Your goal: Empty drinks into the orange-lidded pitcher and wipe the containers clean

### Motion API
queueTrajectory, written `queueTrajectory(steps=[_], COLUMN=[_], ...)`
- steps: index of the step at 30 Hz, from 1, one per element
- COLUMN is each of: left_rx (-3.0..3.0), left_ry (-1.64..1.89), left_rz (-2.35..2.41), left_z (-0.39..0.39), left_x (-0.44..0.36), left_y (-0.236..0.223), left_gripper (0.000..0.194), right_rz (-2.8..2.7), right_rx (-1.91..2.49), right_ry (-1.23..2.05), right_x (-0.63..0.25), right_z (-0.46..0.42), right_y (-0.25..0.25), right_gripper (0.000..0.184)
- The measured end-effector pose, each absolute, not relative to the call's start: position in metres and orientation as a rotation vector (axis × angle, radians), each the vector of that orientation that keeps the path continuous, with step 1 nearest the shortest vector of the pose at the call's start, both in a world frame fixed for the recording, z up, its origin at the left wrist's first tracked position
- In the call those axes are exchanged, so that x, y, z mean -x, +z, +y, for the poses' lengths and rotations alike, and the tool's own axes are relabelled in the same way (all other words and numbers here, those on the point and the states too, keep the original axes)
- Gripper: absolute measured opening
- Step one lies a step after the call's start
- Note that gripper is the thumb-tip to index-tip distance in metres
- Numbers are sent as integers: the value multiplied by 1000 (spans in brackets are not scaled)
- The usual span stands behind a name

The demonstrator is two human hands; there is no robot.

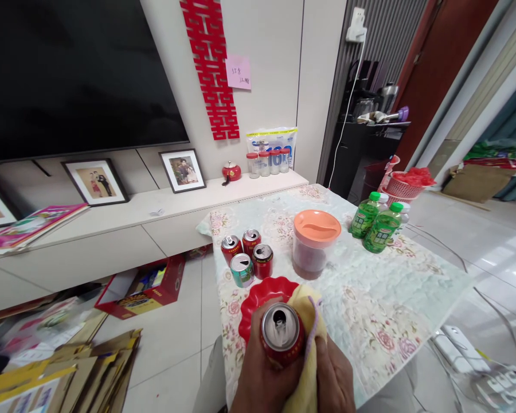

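Observation:
A red drink can (282,330) with its top opened is gripped upright in my left hand (260,373), close in front of me. My right hand (333,373) is closed on a yellow cloth (307,350) with a purple edge, pressed against the can's right side. Behind the can, a red scalloped dish (258,295) sits on the table, partly hidden by the hands. Beyond it stand several opened cans, among them a red can (262,262) and a teal can (242,271). To their right is a clear tub (312,255) with an orange lid and dark contents.
Green bottles (380,229) stand at the table's right rear. The flowered tablecloth (370,310) covers the table up to the white cabinet (223,189), which bears jars (264,165) and picture frames (183,170). Flattened cardboard (98,367) and a red box (155,287) lie on the floor at left.

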State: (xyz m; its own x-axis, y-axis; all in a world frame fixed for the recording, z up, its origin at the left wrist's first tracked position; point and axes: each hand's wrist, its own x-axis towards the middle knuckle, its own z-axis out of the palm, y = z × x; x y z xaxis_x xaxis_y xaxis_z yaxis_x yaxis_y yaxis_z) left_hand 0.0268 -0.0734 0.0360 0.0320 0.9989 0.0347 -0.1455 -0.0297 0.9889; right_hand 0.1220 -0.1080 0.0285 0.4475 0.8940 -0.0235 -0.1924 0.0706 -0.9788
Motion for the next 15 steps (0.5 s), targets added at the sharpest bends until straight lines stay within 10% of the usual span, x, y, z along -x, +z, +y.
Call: queueTrajectory(steps=[15], left_rx=[-1123], left_ry=[1386], left_rz=[991], left_z=[-78], left_x=[-28], left_y=[45], left_gripper=[40], right_rz=[-1087], right_rx=[1340], right_ry=[537], right_x=[-113], right_z=[-126], right_y=[9], right_gripper=[63])
